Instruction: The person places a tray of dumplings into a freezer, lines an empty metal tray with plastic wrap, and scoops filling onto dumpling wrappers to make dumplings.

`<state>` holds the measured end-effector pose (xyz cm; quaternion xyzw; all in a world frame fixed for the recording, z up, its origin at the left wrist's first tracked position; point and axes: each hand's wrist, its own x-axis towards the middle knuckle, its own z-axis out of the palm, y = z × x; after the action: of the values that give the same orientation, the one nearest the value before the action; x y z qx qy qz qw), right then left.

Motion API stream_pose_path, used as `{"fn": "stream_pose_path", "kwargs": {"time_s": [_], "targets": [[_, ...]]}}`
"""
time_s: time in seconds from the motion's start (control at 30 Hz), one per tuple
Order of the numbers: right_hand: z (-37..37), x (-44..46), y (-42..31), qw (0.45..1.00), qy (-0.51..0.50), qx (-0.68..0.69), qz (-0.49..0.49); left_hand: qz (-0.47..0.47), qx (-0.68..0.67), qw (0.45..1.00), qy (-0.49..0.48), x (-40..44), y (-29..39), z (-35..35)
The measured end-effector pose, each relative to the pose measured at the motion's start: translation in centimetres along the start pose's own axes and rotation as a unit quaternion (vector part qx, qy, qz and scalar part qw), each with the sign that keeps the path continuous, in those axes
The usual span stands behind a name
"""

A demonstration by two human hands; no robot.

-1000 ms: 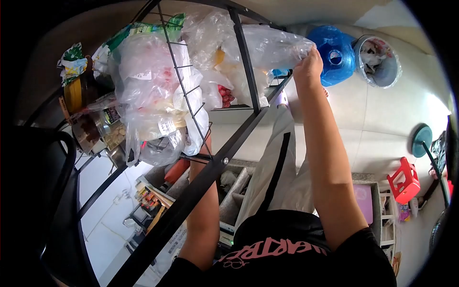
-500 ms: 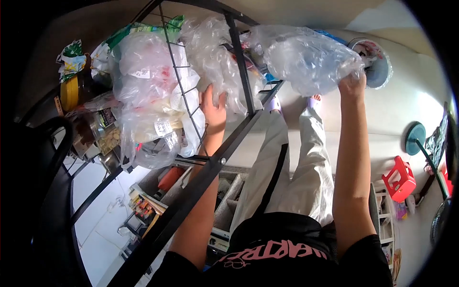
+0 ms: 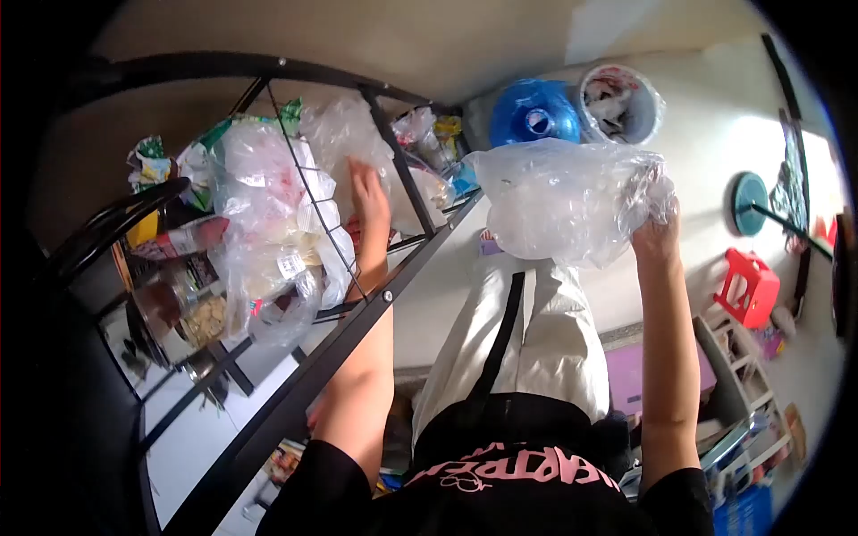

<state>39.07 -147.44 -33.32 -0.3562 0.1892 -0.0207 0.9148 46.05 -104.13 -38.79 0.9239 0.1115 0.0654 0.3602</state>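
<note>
From right hand (image 3: 657,237), bag (image 3: 563,205) extends crosswise, leftward.

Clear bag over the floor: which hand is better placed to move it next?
Probably the right hand: it grips the clear bag by one end, outside the black rack, while the left hand reaches inside, near other bags.

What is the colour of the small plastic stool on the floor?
The stool is red; the head view shows it best.
</note>
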Motion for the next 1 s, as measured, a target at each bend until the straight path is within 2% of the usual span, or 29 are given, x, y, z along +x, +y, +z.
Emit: {"fn": "stream_pose_path", "kwargs": {"time_s": [0.03, 0.07, 0.1, 0.13, 0.17, 0.2, 0.23, 0.27, 0.3, 0.33, 0.37, 0.43, 0.47, 0.53, 0.57, 0.6, 0.63, 0.67, 0.7, 0.73, 0.77, 0.8, 0.83, 0.87, 0.9, 0.97, 1.0], "targets": [[0.3, -1.4, -0.7, 0.999, 0.003, -0.019, -0.031, 0.038, -0.01, 0.999, 0.002, -0.5, 1.2, -0.2], [0.8, -2.8, -1.5, 0.998, 0.017, -0.022, -0.048, 0.029, 0.002, 0.999, 0.019, -1.7, 2.3, -1.1], [1.5, -4.3, -2.3, 0.995, 0.028, 0.091, -0.03, 0.016, 0.015, 0.999, 0.036, -3.5, 4.0, -2.5], [2.0, -5.7, -3.0, 0.979, 0.034, 0.202, -0.013, -0.013, -0.102, 0.994, 0.029, -5.2, 4.4, -3.2], [2.0, -7.1, -3.4, 0.979, 0.04, 0.198, -0.028, -0.045, -0.217, 0.975, 0.022, -6.9, 4.7, -4.1], [1.9, -8.3, -3.5, 0.969, 0.034, 0.241, -0.042, 0.031, -0.087, 0.996, -0.007, -9.1, 4.2, -5.5], [2.1, -9.4, -3.6, 0.957, 0.026, 0.283, -0.056, 0.108, 0.044, 0.993, -0.031, -11.3, 3.3, -6.7], [3.9, -10.8, -4.4, 0.952, 0.11, 0.281, -0.056, 0.026, 0.083, 0.973, -0.212, -13.3, 2.7, -7.7], [4.5, -12.3, -4.7, 0.95, 0.112, 0.281, -0.071, -0.054, 0.124, 0.913, -0.385, -14.8, 2.6, -8.2], [4.9, -13.8, -5.0, 0.948, 0.109, 0.291, -0.07, -0.133, -0.038, 0.874, -0.466, -16.0, 5.0, -8.5], [5.2, -15.1, -5.2, 0.946, 0.105, 0.299, -0.066, -0.21, -0.197, 0.798, -0.53, -17.2, 8.3, -8.9], [5.2, -17.7, -5.5, 0.947, 0.107, 0.294, -0.073, -0.231, -0.423, 0.735, -0.477, -17.9, 13.1, -8.3], [4.7, -19.2, -5.5, 0.946, 0.117, 0.298, -0.046, -0.223, -0.424, 0.731, -0.486, -17.4, 16.1, -8.2], [3.1, -21.8, -5.2, 0.947, 0.108, 0.303, -0.009, -0.26, -0.532, 0.611, -0.526, -16.1, 21.5, -7.4], [3.6, -23.0, -5.8, 0.947, 0.112, 0.3, -0.025, -0.253, -0.531, 0.602, -0.539, -15.9, 22.3, -6.6], [4.4, -24.2, -6.3, 0.961, 0.194, 0.18, -0.075, -0.303, -0.492, 0.584, -0.57, -15.9, 22.9, -5.7], [5.5, -25.0, -7.1, 0.951, 0.276, 0.059, -0.124, -0.348, -0.448, 0.565, -0.6, -15.9, 23.6, -4.4], [6.8, -25.7, -8.8, 0.916, 0.364, 0.042, -0.16, -0.418, -0.495, 0.456, -0.61, -16.1, 23.8, -2.6], [6.9, -26.9, -10.1, 0.91, 0.371, 0.043, -0.178, -0.383, -0.536, 0.478, -0.581, -16.6, 26.7, -3.2], [7.0, -28.3, -11.2, 0.848, 0.45, -0.094, -0.264, -0.351, -0.551, 0.478, -0.588, -16.8, 28.1, -2.6], [6.9, -29.6, -12.1, 0.755, 0.515, -0.226, -0.337, -0.317, -0.566, 0.476, -0.594, -16.9, 29.5, -2.0], [6.6, -31.3, -12.9, 0.712, 0.516, -0.293, -0.376, -0.307, -0.564, 0.469, -0.606, -17.2, 31.2, -1.5], [7.0, -32.9, -13.5, 0.702, 0.522, -0.288, -0.389, -0.326, -0.579, 0.426, -0.614, -17.6, 33.0, -1.1], [7.9, -34.3, -14.0, 0.759, 0.438, -0.329, -0.352, -0.347, -0.59, 0.383, -0.621, -18.2, 34.6, -0.6], [8.4, -35.1, -14.7, 0.806, 0.349, -0.366, -0.307, -0.34, -0.584, 0.379, -0.632, -18.9, 36.0, -0.1], [8.9, -34.7, -15.7, 0.824, 0.301, -0.418, -0.235, -0.252, -0.589, 0.452, -0.621, -20.5, 38.6, 1.1], [8.7, -34.4, -16.1, 0.818, 0.316, -0.412, -0.246, -0.245, -0.58, 0.446, -0.636, -21.7, 39.3, 2.4]]}}
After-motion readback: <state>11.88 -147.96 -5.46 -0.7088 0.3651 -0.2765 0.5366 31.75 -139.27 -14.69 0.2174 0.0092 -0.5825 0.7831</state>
